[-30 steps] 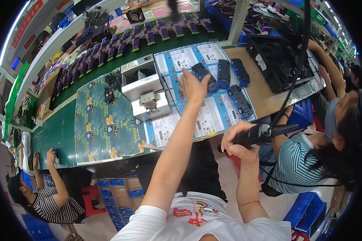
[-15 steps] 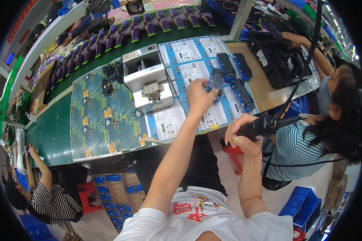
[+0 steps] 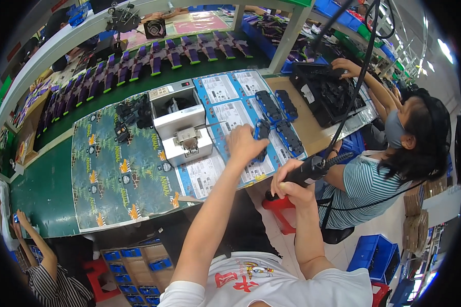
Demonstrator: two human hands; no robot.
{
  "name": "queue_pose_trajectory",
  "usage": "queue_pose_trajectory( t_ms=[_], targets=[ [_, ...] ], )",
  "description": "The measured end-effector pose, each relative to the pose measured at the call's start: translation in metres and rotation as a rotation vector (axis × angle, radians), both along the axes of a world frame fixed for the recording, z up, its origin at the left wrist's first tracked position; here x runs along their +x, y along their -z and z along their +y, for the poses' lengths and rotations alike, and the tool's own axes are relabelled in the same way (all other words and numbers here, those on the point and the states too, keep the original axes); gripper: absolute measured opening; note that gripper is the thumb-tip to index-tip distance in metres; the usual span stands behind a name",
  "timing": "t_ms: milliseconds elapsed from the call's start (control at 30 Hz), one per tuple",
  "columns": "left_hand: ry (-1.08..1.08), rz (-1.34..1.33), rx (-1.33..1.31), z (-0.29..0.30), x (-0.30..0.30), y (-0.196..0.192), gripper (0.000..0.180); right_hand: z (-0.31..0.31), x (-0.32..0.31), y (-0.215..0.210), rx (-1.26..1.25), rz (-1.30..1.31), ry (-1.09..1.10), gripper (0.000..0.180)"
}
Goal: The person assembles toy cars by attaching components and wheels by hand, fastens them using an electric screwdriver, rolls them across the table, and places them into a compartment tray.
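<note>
My left hand [image 3: 245, 145] is closed around a small blue toy car part [image 3: 262, 129] above the blue-bordered printed sheets [image 3: 225, 112] on the bench. My right hand [image 3: 292, 185] grips a black electric screwdriver [image 3: 312, 169] near the bench's front edge; its coiled cable runs up to the right. Three more blue car parts [image 3: 279, 110] lie in a row on the sheets just beyond my left hand.
A white box-shaped machine [image 3: 182, 125] stands left of the sheets. A jungle-print mat [image 3: 112, 174] holds small black parts. A masked person in a striped shirt [image 3: 374, 179] works at a black tray [image 3: 328, 92] on the right. Another person [image 3: 41, 256] sits lower left.
My left hand has drawn back toward me from the far sheets with the blue car part. My right hand with the screwdriver has come closer to it.
</note>
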State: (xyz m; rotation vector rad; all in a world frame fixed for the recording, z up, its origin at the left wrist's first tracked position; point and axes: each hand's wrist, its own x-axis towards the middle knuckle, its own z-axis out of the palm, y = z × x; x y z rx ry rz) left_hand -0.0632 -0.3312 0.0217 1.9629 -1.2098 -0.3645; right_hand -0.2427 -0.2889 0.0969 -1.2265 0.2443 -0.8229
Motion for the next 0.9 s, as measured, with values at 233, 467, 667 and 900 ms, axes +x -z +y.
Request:
queue_pose_trajectory(
  t_ms=[233,467,667,900],
  targets=[
    [0.107,0.644,-0.352,0.116,-0.003,-0.005,0.051,-0.012,0.017,-0.029,-0.117,-0.235,0.116,0.026],
    [-0.276,1.263,-0.578,0.224,0.058,-0.011,0.031,-0.015,0.132,-0.049,-0.188,-0.473,-0.01,0.011],
    [-0.335,1.35,-0.728,0.234,0.085,0.013,0.025,0.006,0.195,-0.037,-0.27,-0.339,0.133,0.02],
    [-0.31,1.252,-0.689,0.232,0.082,0.019,0.024,0.015,0.214,-0.04,-0.36,-0.215,0.149,0.02]
  ],
)
